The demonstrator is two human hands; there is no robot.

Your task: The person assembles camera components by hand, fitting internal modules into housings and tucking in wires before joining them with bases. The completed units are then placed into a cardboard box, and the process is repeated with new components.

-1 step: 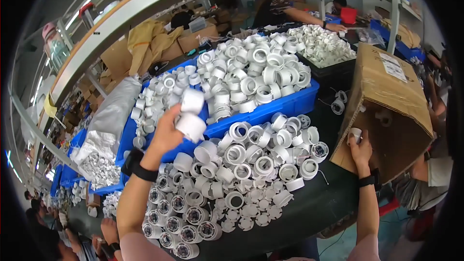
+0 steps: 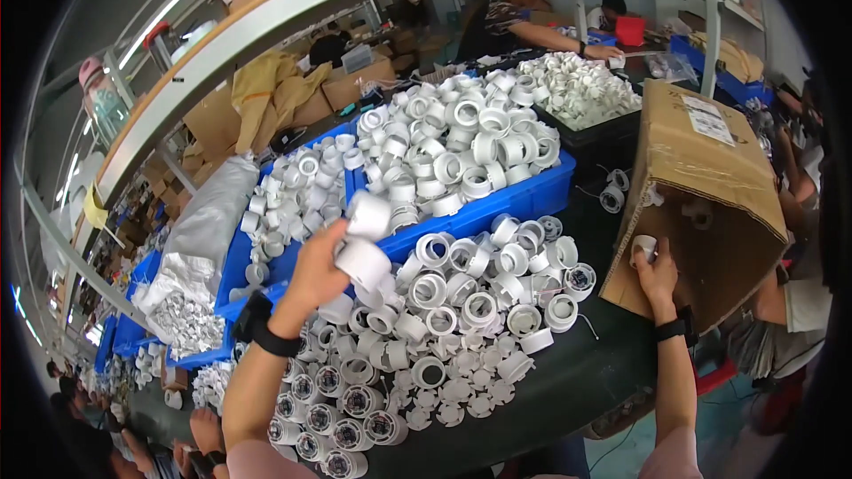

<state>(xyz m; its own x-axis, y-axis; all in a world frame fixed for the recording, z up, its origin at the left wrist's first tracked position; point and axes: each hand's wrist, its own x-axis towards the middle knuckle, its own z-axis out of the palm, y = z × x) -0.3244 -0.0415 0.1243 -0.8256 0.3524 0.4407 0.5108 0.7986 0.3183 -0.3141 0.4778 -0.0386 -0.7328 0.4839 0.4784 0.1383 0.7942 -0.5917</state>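
Note:
My left hand (image 2: 318,273), above the near edge of the blue bins, is closed round two white plastic cylinders. The upper cylinder (image 2: 368,215) touches the lower one (image 2: 362,264). At the mouth of a tilted cardboard box (image 2: 710,146), my right hand (image 2: 657,277) grips a small white cylindrical part (image 2: 646,248). Beneath my left hand lies a heap of white plastic rings (image 2: 429,291). Several round housings with dark inner parts (image 2: 359,400) stand at its near left, beside flat white notched discs (image 2: 451,388).
A blue bin (image 2: 524,195) heaped with white rings stands behind the pile. Left of it is another blue bin (image 2: 232,288) with smaller parts. A black tray (image 2: 590,131) of white pieces is farther back. Across the table, a person's hand (image 2: 605,52) reaches forward. A shelf beam (image 2: 266,22) crosses overhead.
My left hand, with its two cylinders, has moved right and slightly down toward the ring heap. My right hand stays at the box mouth with its part. The whole view has shifted slightly.

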